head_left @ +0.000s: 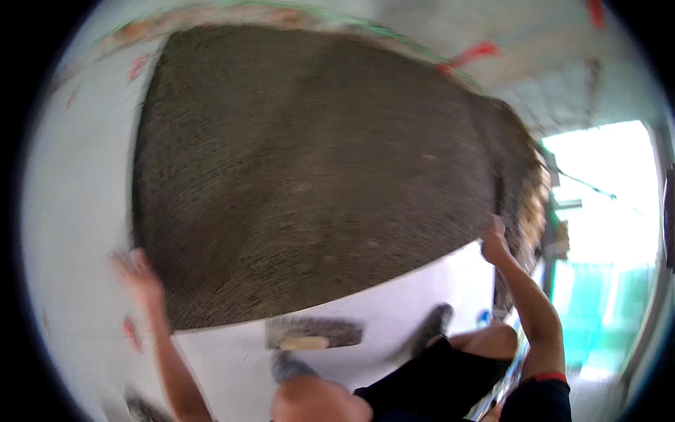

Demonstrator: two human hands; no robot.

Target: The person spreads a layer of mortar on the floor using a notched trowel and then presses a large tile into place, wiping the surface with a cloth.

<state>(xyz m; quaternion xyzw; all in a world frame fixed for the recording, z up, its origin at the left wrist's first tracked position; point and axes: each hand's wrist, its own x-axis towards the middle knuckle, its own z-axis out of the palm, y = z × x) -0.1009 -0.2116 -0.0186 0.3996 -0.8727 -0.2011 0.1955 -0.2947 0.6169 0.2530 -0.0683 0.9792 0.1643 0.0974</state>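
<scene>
A broad patch of dark grey-brown mortar [316,169] with fine combed ridges fills the middle, bordered by pale tile surface on the left and near sides. My left hand [143,281] is by its near left corner, fingers apart and blurred, holding nothing. At the near right corner, my right hand [494,240] has its fingers curled in at the mortar's edge; what they grip, if anything, is hidden. A notched trowel [344,333] with a pale wooden handle lies on the white surface [394,302] between my feet and the mortar.
Pale tiles [77,190] with red marks run along the left. Rough rubble [532,218] edges the mortar on the right, near a bright opening [598,169] with green sheeting [598,309]. A red strip [470,56] and a green line [380,29] lie at the far side.
</scene>
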